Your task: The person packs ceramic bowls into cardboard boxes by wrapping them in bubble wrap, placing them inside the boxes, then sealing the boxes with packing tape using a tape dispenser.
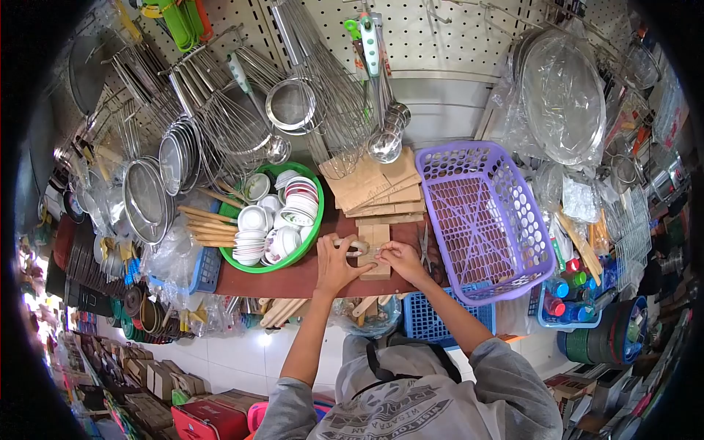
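Note:
Both hands are over a narrow strip of brown cardboard (375,235) on the dark red table. My left hand (339,265) is at the strip's left side, thumb and fingers curved around a small pale roll (358,248), perhaps tape. At the strip's right side is my right hand (402,261), its thumb and fingertips pinched together; what they hold, if anything, is too small to tell. Behind the strip lie stacked cardboard pieces (374,183). Scissors (424,246) lie just right of my right hand.
A green basket (317,220) of bowls and small dishes stands left, with wooden handles beside it. The purple basket (544,273) is on the right. Whisks, strainers and ladles (385,145) hang low at the back. A blue basket (433,320) sits below the front edge.

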### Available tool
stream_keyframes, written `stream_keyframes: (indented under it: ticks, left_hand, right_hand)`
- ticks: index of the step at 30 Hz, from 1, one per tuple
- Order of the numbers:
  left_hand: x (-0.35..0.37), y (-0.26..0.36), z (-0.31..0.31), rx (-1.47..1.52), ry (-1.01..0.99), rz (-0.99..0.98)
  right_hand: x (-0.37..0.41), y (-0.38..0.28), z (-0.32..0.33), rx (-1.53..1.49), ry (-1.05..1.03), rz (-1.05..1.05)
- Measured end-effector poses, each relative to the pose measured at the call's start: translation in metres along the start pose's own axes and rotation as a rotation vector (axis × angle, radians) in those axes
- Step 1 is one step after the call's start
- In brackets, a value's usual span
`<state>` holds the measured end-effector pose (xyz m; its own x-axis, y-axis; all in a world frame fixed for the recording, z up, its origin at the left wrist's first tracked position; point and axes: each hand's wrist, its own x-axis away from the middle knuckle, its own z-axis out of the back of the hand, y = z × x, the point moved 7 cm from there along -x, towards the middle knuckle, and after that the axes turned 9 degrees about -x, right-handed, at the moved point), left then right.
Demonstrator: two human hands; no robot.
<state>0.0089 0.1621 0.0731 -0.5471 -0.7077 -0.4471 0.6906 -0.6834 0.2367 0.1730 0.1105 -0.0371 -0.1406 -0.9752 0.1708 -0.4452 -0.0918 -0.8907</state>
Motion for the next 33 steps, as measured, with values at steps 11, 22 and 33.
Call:
stream_keyframes:
  ticks: [11, 22, 33]
  left_hand:
    - [0.001, 0.005, -0.005, -0.037, -0.030, -0.026]
    - [-0.010, 0.014, 0.003, -0.081, -0.082, -0.163]
    - [-0.006, 0.011, 0.000, -0.095, -0.072, -0.137]
  right_hand:
    - [0.005, -0.026, 0.001, 0.347, 0.159, -0.021]
    - [0.005, -0.029, 0.000, 0.426, 0.181, -0.007]
    - [0.001, -0.029, 0.001, 0.405, 0.149, -0.037]
